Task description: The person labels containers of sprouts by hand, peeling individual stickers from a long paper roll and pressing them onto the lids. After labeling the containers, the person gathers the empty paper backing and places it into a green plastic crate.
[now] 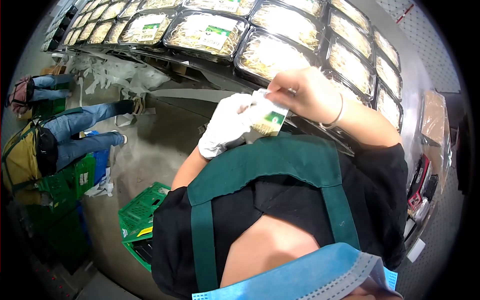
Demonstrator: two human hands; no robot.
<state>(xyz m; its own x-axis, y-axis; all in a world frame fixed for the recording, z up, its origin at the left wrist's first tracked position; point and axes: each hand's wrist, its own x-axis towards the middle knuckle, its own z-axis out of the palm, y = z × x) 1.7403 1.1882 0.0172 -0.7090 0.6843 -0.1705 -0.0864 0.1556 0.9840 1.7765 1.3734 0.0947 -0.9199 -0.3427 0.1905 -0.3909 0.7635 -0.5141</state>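
In front of my chest, my left hand [229, 122], in a white glove, grips a white and green label [270, 119] with a picture of sprouts on it. My bare right hand [300, 92], with a band at the wrist, pinches the upper edge of the same label. Just beyond my hands lies a black tray of sprouts [270, 54] under clear film, with no label visible on it. To its left a similar sprout tray [206, 34] bears a green and white label.
Rows of filled sprout trays [350, 62] cover the table [417, 55]. Loose white backing strips [107, 75] hang below its left edge. Green crates [142, 210] stand on the floor at left, near two other people [75, 125]. Packaging items [422, 185] lie at right.
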